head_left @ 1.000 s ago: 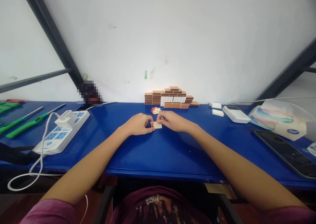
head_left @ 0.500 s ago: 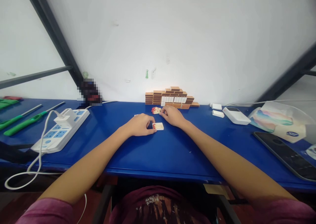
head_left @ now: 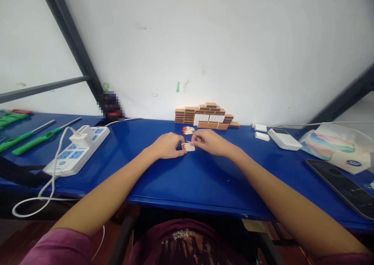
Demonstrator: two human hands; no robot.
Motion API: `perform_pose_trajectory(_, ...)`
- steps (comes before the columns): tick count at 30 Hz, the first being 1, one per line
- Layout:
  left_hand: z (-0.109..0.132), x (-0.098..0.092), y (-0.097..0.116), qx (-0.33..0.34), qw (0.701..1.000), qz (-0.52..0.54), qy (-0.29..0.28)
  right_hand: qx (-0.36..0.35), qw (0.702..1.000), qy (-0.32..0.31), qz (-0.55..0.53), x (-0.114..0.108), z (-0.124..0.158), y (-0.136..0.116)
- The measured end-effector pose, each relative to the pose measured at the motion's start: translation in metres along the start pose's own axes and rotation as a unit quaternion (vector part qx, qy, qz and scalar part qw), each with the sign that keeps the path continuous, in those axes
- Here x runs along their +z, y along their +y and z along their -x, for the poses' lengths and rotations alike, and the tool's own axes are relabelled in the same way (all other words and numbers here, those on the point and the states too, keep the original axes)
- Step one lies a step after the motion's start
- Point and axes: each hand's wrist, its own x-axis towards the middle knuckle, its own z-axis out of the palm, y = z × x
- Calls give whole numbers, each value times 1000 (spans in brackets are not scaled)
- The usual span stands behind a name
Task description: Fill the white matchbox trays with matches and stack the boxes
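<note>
A small white matchbox tray [head_left: 190, 148] with red-headed matches in it lies on the blue table. My left hand [head_left: 168, 145] grips the tray's left end between thumb and fingers. Just above the tray's right part, my right hand [head_left: 209, 141] is closed in a pinch on a matchstick [head_left: 188, 142], only partly visible between the fingertips. Behind both hands lies a loose pile of red-headed matches [head_left: 188, 130]. Farther back, against the wall, brown matchboxes [head_left: 210, 112] are stacked in steps, with several white-faced ones in the middle.
A white power strip [head_left: 78, 152] with a plugged-in charger stands at left, beside green stick-like tools [head_left: 36, 142]. On the right are small white blocks [head_left: 261, 136], a white device [head_left: 284, 139], a clear plastic package [head_left: 339, 146] and a dark phone [head_left: 340, 185].
My right hand has moved from the match pile toward me, over the tray, with a matchstick in its fingers. My left hand stays on the tray. The view has shifted slightly.
</note>
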Motion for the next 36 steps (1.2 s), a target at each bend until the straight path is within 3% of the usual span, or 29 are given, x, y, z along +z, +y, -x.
perform_pose_trajectory(4,0,0,-2,4,1000,10,-4,-19,999,-33,26,3,2,-13)
perform_pose_trajectory(9,0,-1,0,4,1000,14,-8,-7,999,-34,2,0,2,-7)
perform_pose_trajectory(11,0,-2,1,4,1000,17,-10,2,1000,-4,-13,0,-1,-1)
perform_pose_trajectory(15,1,-2,2,2,1000,19,-14,9,993,113,25,8,-18,20)
perform_pose_trajectory(17,1,-1,1,4,1000,16,-9,7,990,136,35,12,-29,33)
perform_pose_trajectory(24,0,-1,-2,9,1000,11,-6,-9,994,102,46,16,-49,55)
perform_pose_trajectory(36,0,0,-1,9,1000,10,-5,14,994,81,73,21,-53,43)
